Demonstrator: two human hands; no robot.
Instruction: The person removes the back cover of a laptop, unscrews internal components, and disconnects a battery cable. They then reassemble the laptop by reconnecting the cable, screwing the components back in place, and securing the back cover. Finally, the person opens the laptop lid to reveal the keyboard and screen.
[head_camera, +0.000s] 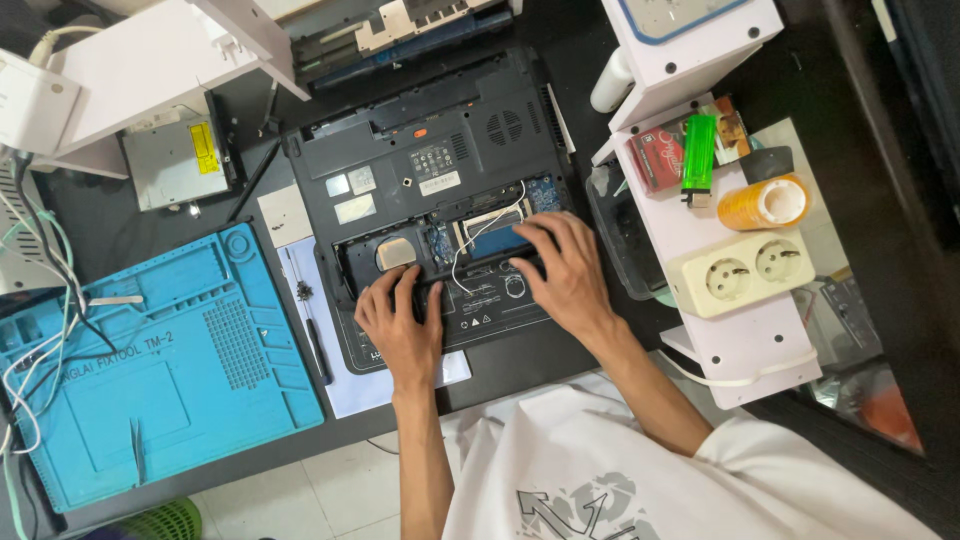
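Here: upturned black laptop (430, 170) flat on the dark bench, base facing up, access bay open across the middle so that circuit board, white antenna lead (478, 235) and silver square component (396, 253) lie exposed. Left hand (402, 320) palm-down at the bay's left end, fingers curled over the front lip of the opening, pressing rather than pinching; nothing enclosed in the grip. Right hand (562, 268) spread over the bay's right end, fingertips down on the blue board region, likewise bearing on the chassis and closed around no loose part. Both hands set apart along one edge, apparently to steady or work the housing evenly from two points. Sheet of white paper (350, 385) under the laptop's near-left corner, probably as a clean surface for small parts; slim screwdriver (315, 345) on it, just beside the left hand. Blue repair mat (150, 370) to the left, tweezers (137, 450) on its near part, white cables trailing over its far-left edge. Removed silver optical drive (178, 160) beyond the mat. White shelf (730, 340) at right carrying a double socket (740, 272), green lighter (698, 150) and roll of yellow tape (768, 202), all near the right hand.
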